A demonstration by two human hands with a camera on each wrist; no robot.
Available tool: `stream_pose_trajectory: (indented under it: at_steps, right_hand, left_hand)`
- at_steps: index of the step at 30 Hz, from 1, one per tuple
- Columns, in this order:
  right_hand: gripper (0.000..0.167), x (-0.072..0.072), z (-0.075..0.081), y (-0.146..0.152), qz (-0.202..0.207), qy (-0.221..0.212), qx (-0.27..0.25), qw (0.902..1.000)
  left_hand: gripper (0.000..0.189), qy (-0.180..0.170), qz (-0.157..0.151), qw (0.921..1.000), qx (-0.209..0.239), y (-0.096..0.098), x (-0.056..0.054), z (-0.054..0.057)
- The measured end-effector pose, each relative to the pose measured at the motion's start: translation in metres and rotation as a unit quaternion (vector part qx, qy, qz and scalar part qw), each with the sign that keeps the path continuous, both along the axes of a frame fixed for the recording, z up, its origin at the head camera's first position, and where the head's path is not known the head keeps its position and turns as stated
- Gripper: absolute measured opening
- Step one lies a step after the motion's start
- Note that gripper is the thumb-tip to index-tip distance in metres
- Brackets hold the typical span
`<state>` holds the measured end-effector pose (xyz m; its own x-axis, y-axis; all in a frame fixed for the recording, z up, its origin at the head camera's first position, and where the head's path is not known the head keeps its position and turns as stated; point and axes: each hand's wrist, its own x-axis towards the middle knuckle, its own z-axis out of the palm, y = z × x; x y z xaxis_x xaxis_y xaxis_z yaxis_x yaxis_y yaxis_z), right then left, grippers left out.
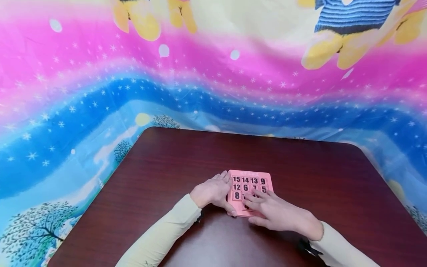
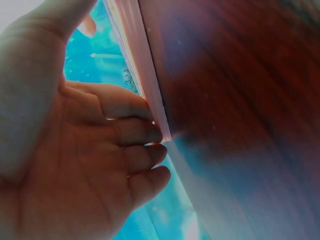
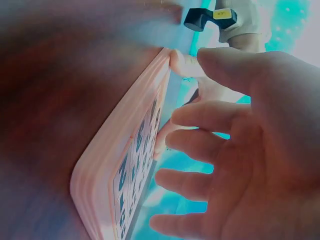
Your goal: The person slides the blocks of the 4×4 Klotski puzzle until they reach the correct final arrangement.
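Head view: a big printed cloth point(image 1: 213, 79) hangs beyond the pink puzzle board point(image 1: 237, 206), all magenta and blue with pale snowflakes, dark trees and, up high, the yellow legs of cartoon figures. Next in size comes the glossy red-brown table point(image 1: 186, 154), spreading out on every side of the board, which lies flat on it between the two hands. From the near side of the board two pale sleeves reach in, the left sleeve point(image 1: 160, 231) on its left and the right sleeve point(image 1: 341, 244) on its right. The right hand point(image 1: 278, 212) is over the board's near-right part, fingers spread with gaps between them; whether their tips touch anything I can't tell. The left hand point(image 1: 215, 191) lies along the board's left edge, thumb at the near-left corner, fingers close together and slightly bent, tips against the pink side. Left of the board, at the left cuff, is a black device point(image 3: 210, 19) with a yellow label. Smallest are the board's number tiles point(image 1: 245, 187): 15, 14, 13, 9 in its far row, then 12, 6, a partly covered 7 and 5, with 8 below the 12
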<state>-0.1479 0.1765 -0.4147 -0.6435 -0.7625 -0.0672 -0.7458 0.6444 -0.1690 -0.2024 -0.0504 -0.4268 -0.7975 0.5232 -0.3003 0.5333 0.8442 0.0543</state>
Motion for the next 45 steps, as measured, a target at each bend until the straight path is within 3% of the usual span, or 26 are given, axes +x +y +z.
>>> stream_pose_trajectory:
  at_steps: [12, 24, 35, 40, 45]
  right_hand:
    - [0.06, -0.017, -0.008, -0.021, 0.004, -0.019, 0.025, 0.9995]
    - [0.066, -0.009, -0.007, -0.025, 0.0, -0.019, 0.05, 0.9986]
    - [0.065, 0.008, 0.0, -0.025, 0.033, -0.008, 0.063, 0.9974]
    - [0.064, 0.005, 0.003, -0.024, 0.041, -0.024, 0.057, 0.9972]
    - [0.065, -0.002, 0.007, -0.02, 0.023, -0.055, 0.045, 0.9972]
  left_hand:
    - [0.122, 0.004, -0.004, 1.0, -0.002, 0.0, 0.001, -0.001]
    - [0.124, 0.006, -0.003, 1.0, -0.003, 0.0, 0.003, -0.001]
    - [0.123, 0.007, -0.002, 1.0, -0.004, 0.0, 0.002, 0.0]
    - [0.123, 0.004, -0.001, 1.0, 0.0, -0.001, 0.002, 0.0]
    - [0.123, 0.002, 0.0, 1.0, 0.001, 0.0, 0.002, 0.001]
